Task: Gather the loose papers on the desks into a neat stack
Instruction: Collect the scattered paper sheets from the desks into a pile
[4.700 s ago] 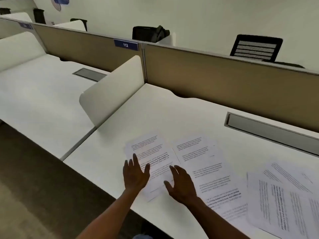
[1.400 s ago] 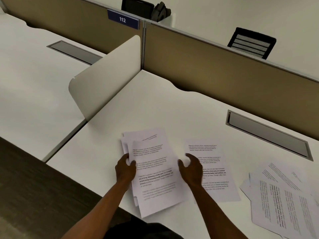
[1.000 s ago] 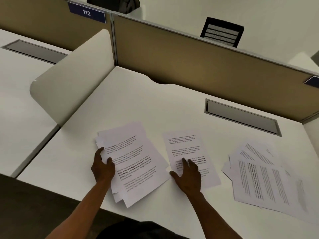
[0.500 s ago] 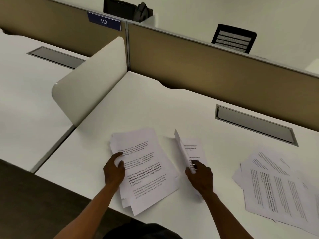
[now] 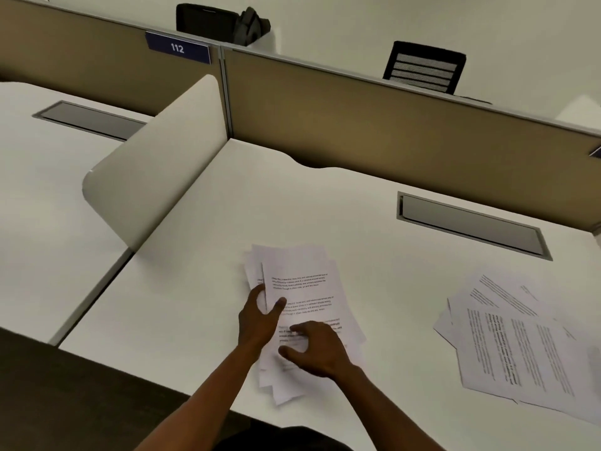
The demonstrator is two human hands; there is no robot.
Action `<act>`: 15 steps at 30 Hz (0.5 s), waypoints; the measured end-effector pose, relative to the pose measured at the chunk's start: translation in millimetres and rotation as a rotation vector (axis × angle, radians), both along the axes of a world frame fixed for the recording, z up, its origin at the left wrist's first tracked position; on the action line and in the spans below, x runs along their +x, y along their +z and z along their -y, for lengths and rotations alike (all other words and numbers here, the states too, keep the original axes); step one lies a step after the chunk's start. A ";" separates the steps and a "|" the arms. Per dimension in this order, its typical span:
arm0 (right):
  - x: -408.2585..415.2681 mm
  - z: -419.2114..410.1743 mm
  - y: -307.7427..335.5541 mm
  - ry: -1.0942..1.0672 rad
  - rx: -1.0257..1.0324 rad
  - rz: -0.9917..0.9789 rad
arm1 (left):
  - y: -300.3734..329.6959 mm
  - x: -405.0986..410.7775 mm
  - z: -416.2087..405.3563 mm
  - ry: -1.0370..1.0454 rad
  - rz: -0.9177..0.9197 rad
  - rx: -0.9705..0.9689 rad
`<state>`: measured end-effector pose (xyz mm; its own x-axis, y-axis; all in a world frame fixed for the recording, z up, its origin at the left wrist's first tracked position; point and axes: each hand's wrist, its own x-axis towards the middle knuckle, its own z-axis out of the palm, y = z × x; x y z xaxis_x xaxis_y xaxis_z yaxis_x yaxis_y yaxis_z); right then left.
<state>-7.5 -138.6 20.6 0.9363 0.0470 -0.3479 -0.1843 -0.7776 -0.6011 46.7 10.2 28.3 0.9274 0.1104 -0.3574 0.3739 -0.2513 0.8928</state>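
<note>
Head view: left hand point(image 5: 257, 323) fingers pinch the ragged stack point(image 5: 302, 307) at its left edge on the worktop point(image 5: 201, 288); right hand point(image 5: 313, 348), fingers spread, presses it. Square edges before fetching loose sheets point(image 5: 520, 346) right of the stack.

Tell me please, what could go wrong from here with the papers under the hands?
1. The pile is fanned, with corners past the desk edge; sheets might slide off.
2. The left hand pinches only its left edge and the right hand presses flat, so squaring could crease pages.
3. The scattered sheets on the right could be forgotten.
</note>
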 end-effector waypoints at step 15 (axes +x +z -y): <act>-84.4 140.8 0.7 -0.720 0.153 0.257 | -8.5 39.9 58.7 -0.283 0.101 0.118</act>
<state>-91.9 -279.4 21.3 0.8049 -0.5729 -0.1548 -0.4528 -0.4243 -0.7842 86.6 -48.5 19.7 0.9574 -0.1214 -0.2619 0.1855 -0.4367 0.8803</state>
